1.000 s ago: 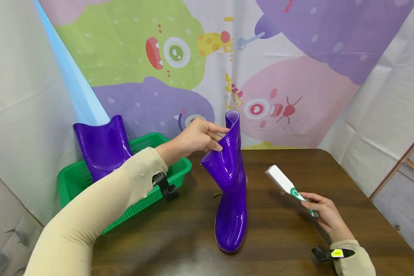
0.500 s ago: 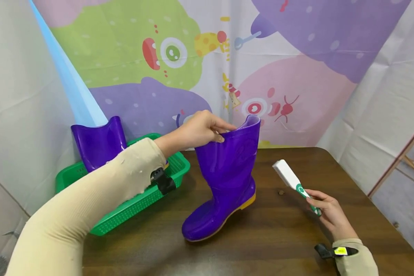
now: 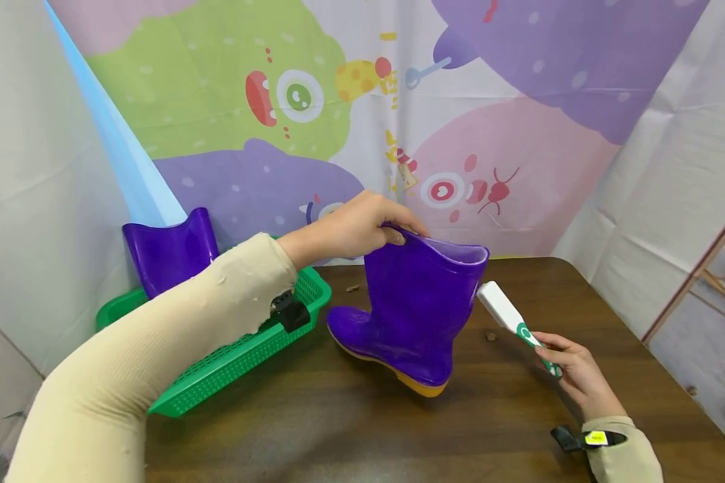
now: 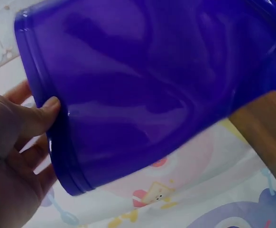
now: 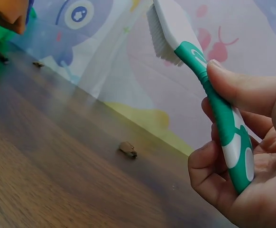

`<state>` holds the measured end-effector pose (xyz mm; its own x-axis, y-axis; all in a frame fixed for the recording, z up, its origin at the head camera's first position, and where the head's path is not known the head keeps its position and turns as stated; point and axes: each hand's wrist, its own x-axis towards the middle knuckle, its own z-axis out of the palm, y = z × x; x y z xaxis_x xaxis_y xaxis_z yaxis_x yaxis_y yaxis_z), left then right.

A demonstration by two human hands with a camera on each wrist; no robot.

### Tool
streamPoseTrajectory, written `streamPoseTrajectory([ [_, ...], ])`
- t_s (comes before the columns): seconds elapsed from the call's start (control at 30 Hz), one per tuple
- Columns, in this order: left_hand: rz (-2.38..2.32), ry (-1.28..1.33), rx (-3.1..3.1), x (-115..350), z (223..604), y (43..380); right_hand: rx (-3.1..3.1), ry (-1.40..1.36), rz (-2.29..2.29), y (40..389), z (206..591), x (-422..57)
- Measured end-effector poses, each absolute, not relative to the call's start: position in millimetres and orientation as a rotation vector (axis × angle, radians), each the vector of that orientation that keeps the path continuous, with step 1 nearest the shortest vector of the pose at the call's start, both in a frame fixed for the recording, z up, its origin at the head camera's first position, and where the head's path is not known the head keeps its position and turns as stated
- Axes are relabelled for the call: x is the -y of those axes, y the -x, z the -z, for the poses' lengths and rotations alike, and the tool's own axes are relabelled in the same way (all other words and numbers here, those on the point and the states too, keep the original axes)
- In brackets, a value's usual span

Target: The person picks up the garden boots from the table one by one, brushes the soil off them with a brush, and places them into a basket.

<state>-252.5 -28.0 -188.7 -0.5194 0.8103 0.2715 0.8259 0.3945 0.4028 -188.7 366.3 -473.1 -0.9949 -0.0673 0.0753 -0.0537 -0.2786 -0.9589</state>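
Observation:
A glossy purple rain boot [image 3: 417, 308] with a yellow heel is pinched at its top rim by my left hand [image 3: 365, 225]. Its toe points left and its sole is tilted over the table. In the left wrist view, the thumb of the left hand [image 4: 22, 128] presses on the outside of the boot shaft [image 4: 128, 90], with the other fingers at the rim's far side. My right hand [image 3: 580, 372] grips the green-and-white handle of a scrub brush [image 3: 507, 312], right of the boot. White bristles on the brush [image 5: 185, 38] face left in the right wrist view.
A green perforated basket [image 3: 242, 372] stands at the left, with a second purple boot [image 3: 172, 258] in it. Small brown bits [image 3: 491, 336] lie on the dark wooden table [image 3: 459, 436]. A printed cloth [image 3: 447, 134] hangs behind the table.
The boot has turned in my left hand, its toe swinging from facing me round to the left and its heel coming forward. The right hand with the brush has barely moved.

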Motion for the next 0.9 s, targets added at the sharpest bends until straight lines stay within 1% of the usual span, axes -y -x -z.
streamPoseTrajectory([
  [0.33,0.694,1.809,2.130,12.9,203.8,259.5,-1.868,0.137,2.535,188.3,475.8,-372.2],
  [0.6,0.584,1.865,1.783,-9.6,226.7,263.8,-1.841,0.150,2.529,189.2,476.3,-374.3],
  [0.9,0.530,1.872,1.629,-20.7,265.1,265.8,-1.826,0.148,2.526,189.0,479.9,-371.4],
])
